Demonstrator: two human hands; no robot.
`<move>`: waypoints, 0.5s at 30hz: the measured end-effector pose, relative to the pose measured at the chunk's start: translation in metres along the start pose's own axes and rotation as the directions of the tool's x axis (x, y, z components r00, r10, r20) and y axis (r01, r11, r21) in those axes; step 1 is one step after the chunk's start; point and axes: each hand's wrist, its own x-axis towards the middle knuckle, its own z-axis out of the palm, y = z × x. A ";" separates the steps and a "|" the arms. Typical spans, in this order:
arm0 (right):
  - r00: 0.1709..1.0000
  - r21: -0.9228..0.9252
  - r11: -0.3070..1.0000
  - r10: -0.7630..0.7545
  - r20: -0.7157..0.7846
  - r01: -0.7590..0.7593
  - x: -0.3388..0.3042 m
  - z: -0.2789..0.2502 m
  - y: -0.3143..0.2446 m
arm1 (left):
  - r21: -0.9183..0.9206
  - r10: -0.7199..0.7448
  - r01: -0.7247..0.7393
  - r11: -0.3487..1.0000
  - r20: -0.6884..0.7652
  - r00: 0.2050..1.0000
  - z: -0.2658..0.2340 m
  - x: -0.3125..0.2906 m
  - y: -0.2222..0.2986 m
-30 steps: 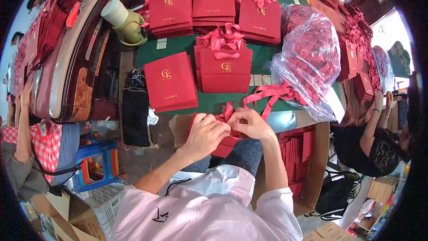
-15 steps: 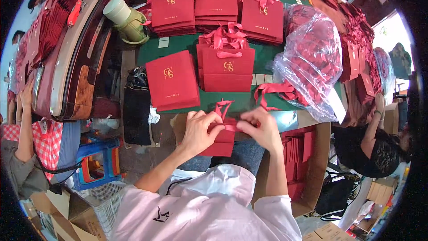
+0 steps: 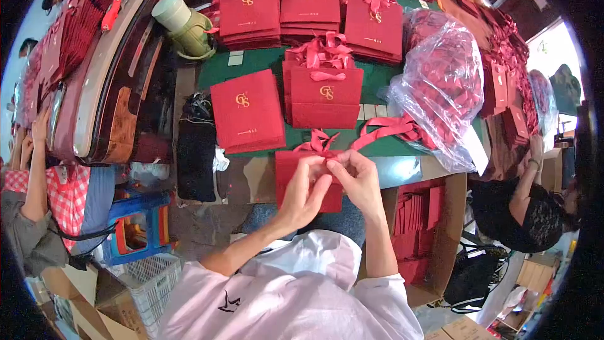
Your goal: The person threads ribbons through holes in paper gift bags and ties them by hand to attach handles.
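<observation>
A red paper gift bag (image 3: 286,167) is in front of me at the table's near edge, with red ribbon (image 3: 318,141) rising from its top. My left hand (image 3: 302,196) is curled over the bag's front, its fingertips up at the ribbon and its thumb lower down. At the bag's top edge my right hand (image 3: 357,179) pinches the ribbon between thumb and fingers. The exact fold of the ribbon is hidden by my fingertips. Just beyond stands a bag with ribbon handles (image 3: 326,97), and left of it lies a flat stack of red bags (image 3: 247,110).
More bag stacks (image 3: 248,12) line the green tabletop (image 3: 236,72). A clear plastic sack of red ribbons (image 3: 440,88) bulges at right. A green jug (image 3: 189,34) stands at left. Below right is a carton (image 3: 454,233) holding red bags. Other people work on both sides.
Both hands have come closer together at the bag's top. The bag has turned and shifted left, showing more of its front. My right hand, blurred before, now pinches the ribbon.
</observation>
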 end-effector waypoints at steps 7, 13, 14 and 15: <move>0.999 -0.031 0.999 0.012 -0.052 -0.013 0.005 0.004 0.000 | -0.159 -0.153 0.184 0.970 0.192 0.969 -0.005 -0.014 -0.014; 0.983 -0.124 0.992 -0.023 -0.184 0.000 0.014 -0.011 0.020 | -0.052 -0.289 0.352 0.935 0.465 0.837 -0.044 -0.026 -0.017; 0.978 -0.175 0.984 -0.037 -0.207 0.000 0.013 -0.014 0.024 | -0.056 -0.341 0.407 0.912 0.452 0.824 -0.051 -0.027 -0.018; 0.972 -0.227 0.974 -0.054 -0.229 0.001 0.012 -0.016 0.028 | -0.019 -0.339 0.382 0.924 0.423 0.840 -0.056 -0.027 -0.020</move>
